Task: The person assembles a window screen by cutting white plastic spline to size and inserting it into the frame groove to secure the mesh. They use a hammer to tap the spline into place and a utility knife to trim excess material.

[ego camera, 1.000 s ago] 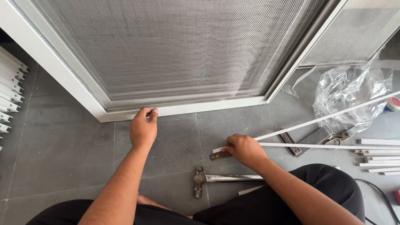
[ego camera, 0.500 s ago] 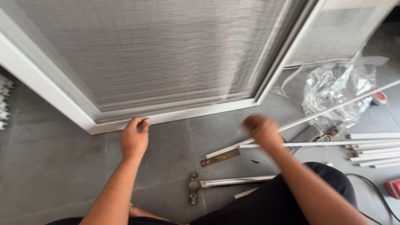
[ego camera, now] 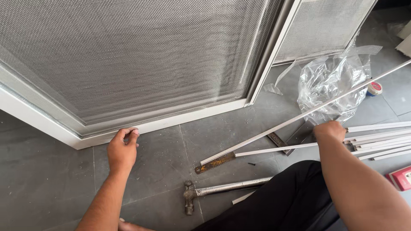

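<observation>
Pressing on the bottom rail of the white mesh-screen frame [ego camera: 180, 119]: left hand [ego camera: 122, 149], fingertips curled onto the rail edge, thumb alongside, palm over the grey tile floor [ego camera: 51, 179]. Contact only, nothing clamped in it.

Right hand [ego camera: 329, 130] is down on the white strips [ego camera: 376, 139], knuckles up. Fingers are hidden under the hand, so can't tell whether it's closed around a strip or just resting on the pile.

Relative to the right hand:
- long thin white strip [ego camera: 299, 117] runs diagonally just beside it, low end toward the left hand, high end off past the clear plastic bag [ego camera: 329, 83] beyond the knuckles
- rusty flat blade [ego camera: 214, 163] at that strip's low end, between the two hands
- hammer [ego camera: 222, 188] nearer the body, lying flat, head toward the left-hand side
- red-and-white tape roll [ego camera: 374, 88] beyond the bag
- red box [ego camera: 400, 177] by the forearm

Second mesh panel [ego camera: 325, 28] leans behind the first.
</observation>
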